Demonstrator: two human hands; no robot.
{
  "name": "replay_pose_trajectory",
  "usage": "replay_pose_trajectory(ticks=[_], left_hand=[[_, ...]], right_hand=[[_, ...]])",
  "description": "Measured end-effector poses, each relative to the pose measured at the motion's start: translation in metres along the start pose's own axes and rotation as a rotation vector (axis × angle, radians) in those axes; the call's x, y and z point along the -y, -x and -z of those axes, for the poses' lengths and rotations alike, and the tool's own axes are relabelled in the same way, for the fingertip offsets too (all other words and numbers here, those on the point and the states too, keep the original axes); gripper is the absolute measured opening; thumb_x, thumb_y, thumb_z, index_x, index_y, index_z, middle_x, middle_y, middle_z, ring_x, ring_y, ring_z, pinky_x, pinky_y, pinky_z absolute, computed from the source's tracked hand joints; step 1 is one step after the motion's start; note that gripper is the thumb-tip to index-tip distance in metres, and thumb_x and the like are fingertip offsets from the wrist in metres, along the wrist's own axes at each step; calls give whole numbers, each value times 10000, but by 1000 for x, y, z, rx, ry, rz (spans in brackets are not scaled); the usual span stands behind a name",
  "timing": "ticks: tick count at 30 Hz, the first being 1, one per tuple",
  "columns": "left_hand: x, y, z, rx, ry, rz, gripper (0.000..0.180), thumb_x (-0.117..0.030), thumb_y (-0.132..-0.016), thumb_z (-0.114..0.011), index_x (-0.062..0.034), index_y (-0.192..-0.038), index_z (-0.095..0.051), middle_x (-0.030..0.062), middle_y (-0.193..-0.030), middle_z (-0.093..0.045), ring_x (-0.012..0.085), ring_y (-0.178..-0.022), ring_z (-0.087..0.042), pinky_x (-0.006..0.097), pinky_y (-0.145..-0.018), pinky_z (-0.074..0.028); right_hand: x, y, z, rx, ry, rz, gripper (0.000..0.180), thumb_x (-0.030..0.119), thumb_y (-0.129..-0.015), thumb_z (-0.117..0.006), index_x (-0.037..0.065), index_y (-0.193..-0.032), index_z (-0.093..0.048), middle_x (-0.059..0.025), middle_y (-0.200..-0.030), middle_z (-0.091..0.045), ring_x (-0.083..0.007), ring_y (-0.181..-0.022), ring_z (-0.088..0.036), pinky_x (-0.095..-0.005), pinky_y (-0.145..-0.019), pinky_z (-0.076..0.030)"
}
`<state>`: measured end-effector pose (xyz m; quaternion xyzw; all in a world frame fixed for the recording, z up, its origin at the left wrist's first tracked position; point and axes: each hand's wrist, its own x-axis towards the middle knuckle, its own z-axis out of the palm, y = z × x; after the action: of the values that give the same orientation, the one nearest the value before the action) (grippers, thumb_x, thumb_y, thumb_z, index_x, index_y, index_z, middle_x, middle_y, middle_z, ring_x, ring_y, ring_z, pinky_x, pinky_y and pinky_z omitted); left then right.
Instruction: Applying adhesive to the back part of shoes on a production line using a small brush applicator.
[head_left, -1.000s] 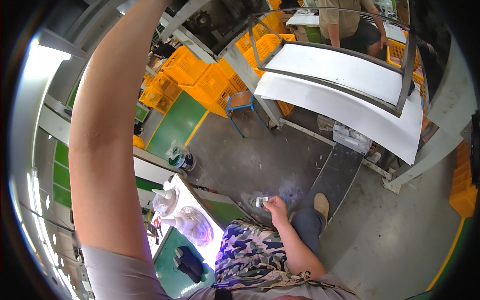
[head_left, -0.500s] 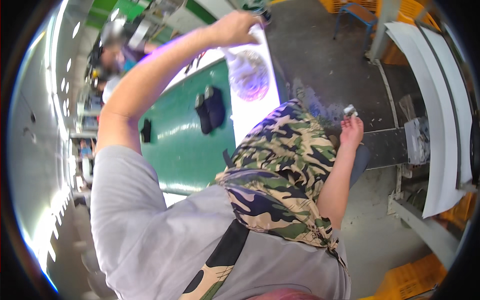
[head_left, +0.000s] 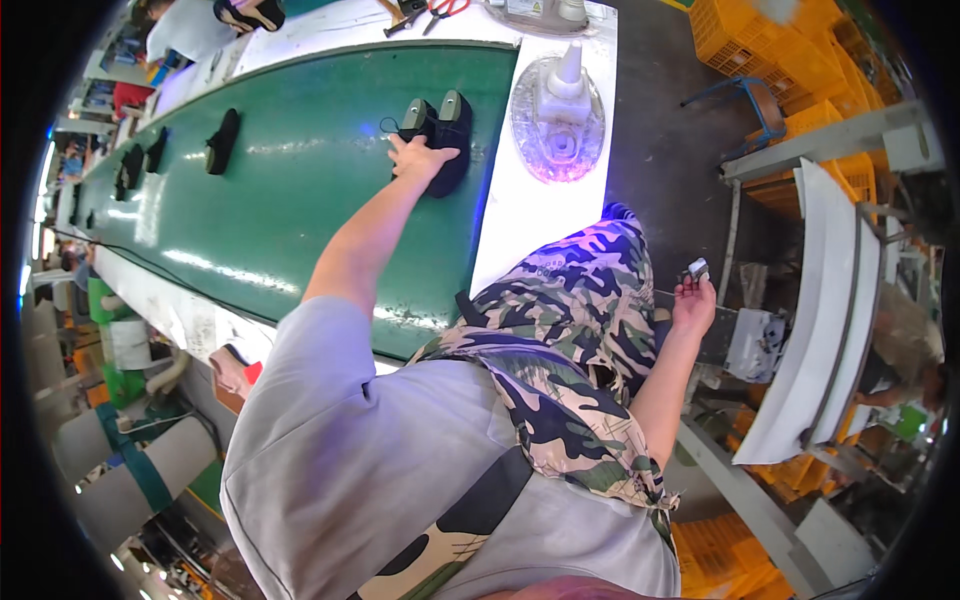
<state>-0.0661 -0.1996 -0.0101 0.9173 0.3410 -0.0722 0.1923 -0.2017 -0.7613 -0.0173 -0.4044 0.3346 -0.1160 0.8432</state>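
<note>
On the green belt [head_left: 300, 200] stands a pair of black shoes [head_left: 455, 130], side by side, with pale grey patches at their far ends. My left hand [head_left: 422, 160] reaches over their near part, fingers spread and thumb apart; it seems to touch them without closing round them. Off to the right, away from the belt, my right hand [head_left: 693, 302] has its fingers curled round a small whitish object [head_left: 697, 268], too small to name. A white nozzle bottle [head_left: 568, 85] rests in a round, clear, smeared dish [head_left: 555, 165] on the white ledge [head_left: 500, 235].
Farther left along the belt are several dark shoes [head_left: 222, 142]. Red-handled scissors [head_left: 447, 10] lie on the far ledge, where a person in a light shirt [head_left: 195, 40] works. To the right are a blue-legged stool [head_left: 755, 110], orange crates [head_left: 745, 40] and white curved panels [head_left: 810, 310].
My left hand has come down from the far end of the white ledge to the pair of shoes. The view has swung, showing more belt. My right hand still holds the small object.
</note>
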Motion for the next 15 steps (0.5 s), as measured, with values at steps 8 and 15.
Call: replay_pose_trajectory(ticks=[8, 15], left_hand=[[-42, -31, -2, -164, -69, 18, 759, -508, -587, -860, -183, -1235, -634, 166, -1527, -181, 405, -1385, -238, 541, -1112, -260], [17, -84, 15, -19, -83, -523, 726, -350, -533, -890, -68, -1168, -679, 196, -1464, -347, 362, -1330, -384, 437, -1101, -368]], right_hand=[[-4, 11, -69, 64, 205, -19, 116, 109, -891, -664, 112, -933, -556, -67, -859, -645, -218, -768, -628, -349, -645, -498], [-17, 0, -140, 153, 374, -26, 121, 83, -863, -688, 118, -907, -581, -49, -821, -671, -178, -733, -646, -306, -606, -486]])
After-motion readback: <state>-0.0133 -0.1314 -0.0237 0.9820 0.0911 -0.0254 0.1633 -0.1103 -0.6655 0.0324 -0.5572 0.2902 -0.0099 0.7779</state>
